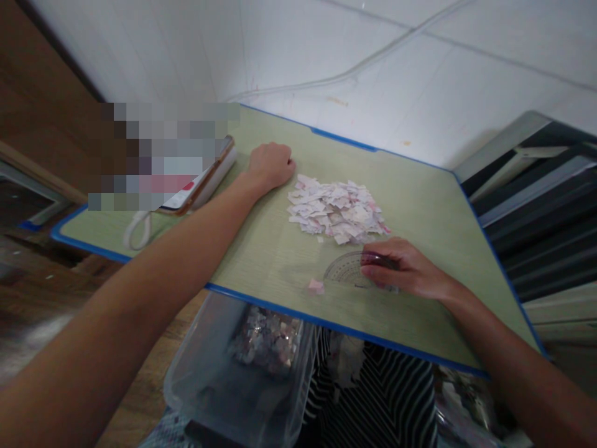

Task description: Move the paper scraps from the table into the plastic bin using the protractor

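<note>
A clear half-round protractor (342,269) lies flat or nearly flat on the green tabletop, its right part under my right hand (396,266). The fingers of that hand are closed on the protractor. Just left of it sits a small pink paper scrap (316,286). Beyond the protractor spreads a heap of torn white and pinkish paper pieces (336,208). My left hand (272,165) rests on the table as a loose fist, to the left of the heap and apart from it. Nothing shows sticking out of its fingers.
The small green table (420,186) has a blue rim. A propped phone (198,177) with a white strap (138,230) stands at its left. Below the front edge is a clear plastic bin (200,354) with shiny scraps. A white wall (298,43) runs behind; a folded metal frame (527,155) leans right.
</note>
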Demonstrator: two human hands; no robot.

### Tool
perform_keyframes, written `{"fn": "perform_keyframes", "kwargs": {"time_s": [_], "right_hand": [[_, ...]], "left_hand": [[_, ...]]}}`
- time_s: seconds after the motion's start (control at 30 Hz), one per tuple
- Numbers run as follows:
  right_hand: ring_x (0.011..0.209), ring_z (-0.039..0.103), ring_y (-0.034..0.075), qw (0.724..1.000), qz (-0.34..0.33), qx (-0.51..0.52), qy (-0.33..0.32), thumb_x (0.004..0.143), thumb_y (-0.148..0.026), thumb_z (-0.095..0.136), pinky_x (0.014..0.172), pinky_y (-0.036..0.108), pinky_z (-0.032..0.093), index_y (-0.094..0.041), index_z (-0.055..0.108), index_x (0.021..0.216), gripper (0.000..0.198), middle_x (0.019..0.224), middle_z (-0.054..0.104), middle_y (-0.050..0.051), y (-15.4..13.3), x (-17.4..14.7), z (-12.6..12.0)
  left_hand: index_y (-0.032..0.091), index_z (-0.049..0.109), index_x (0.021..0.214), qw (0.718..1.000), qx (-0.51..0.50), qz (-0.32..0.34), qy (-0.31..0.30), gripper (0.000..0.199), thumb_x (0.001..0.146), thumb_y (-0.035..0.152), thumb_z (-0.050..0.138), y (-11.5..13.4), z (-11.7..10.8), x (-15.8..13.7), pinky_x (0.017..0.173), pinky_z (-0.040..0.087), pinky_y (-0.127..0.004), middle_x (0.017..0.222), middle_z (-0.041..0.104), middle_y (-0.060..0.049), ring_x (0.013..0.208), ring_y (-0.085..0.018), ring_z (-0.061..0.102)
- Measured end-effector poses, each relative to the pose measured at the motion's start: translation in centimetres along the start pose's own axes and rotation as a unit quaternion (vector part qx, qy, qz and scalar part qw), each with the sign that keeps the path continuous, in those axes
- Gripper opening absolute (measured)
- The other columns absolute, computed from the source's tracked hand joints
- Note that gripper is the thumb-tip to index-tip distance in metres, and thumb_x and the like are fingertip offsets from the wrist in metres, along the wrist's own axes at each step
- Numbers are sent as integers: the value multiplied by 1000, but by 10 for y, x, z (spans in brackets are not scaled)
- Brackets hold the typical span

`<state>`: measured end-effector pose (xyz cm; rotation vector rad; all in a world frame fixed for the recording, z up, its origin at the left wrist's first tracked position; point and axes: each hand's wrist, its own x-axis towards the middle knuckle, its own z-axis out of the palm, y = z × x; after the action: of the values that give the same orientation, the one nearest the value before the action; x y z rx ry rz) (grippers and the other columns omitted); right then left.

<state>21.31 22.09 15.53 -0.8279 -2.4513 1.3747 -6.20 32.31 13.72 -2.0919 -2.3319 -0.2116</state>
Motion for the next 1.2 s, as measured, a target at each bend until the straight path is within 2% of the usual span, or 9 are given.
{"fn": "perform_keyframes", "kwargs": {"time_s": [0.27,0.47,0.57,0.73,0.9,1.1,1.2], "right_hand": [[47,37,7,999,-30,-33,-5,93,-32,55,43,20,28,-20,46,64,32,53,41,-6,-2,1,0],[47,39,7,978,-76,-174,85,91,-22,52,46,21,29,-20,46,64,27,54,42,-6,-11,-3,-4],[46,40,7,971,-83,-211,72,91,-21,52,46,21,29,-20,45,63,28,52,42,-6,-15,-8,-11],[43,37,6,970,-83,-222,59,90,-20,53,43,20,27,-20,46,63,28,50,40,-7,-14,-14,-23],[44,38,6,975,-82,-197,58,91,-21,55,43,20,27,-20,47,64,28,51,41,-7,-12,-15,-24],[45,38,7,986,-42,-153,39,92,-34,59,43,22,28,-20,51,65,32,51,43,-6,-12,-13,-23],[46,37,7,990,-17,-138,5,93,-40,59,45,23,27,-20,50,63,37,51,43,-5,-12,-15,-27]], "left_hand": [[13,63,129,1000,-3,-3,-5,51,95,33,32,0,-1,-1,102,43,-42,128,66,-17,124,-32,57],[12,63,130,1000,-1,-1,-7,51,94,32,33,1,-2,-1,101,44,-43,127,66,-18,123,-33,58],[13,63,129,1000,0,-3,-7,51,95,34,33,1,-2,0,101,44,-42,127,66,-17,123,-32,58],[13,63,129,1000,-2,-6,-7,50,96,35,32,1,-1,0,103,43,-41,130,65,-17,124,-32,57],[13,62,129,1000,-5,-5,-12,51,96,35,31,1,-2,-1,104,42,-41,131,64,-17,124,-32,57],[14,65,126,1000,-8,-4,-4,50,94,35,33,0,-2,0,101,44,-41,127,66,-17,122,-33,58],[15,65,127,1000,-12,-3,-2,50,94,36,34,0,-2,0,100,44,-42,126,67,-17,122,-32,58]]}}
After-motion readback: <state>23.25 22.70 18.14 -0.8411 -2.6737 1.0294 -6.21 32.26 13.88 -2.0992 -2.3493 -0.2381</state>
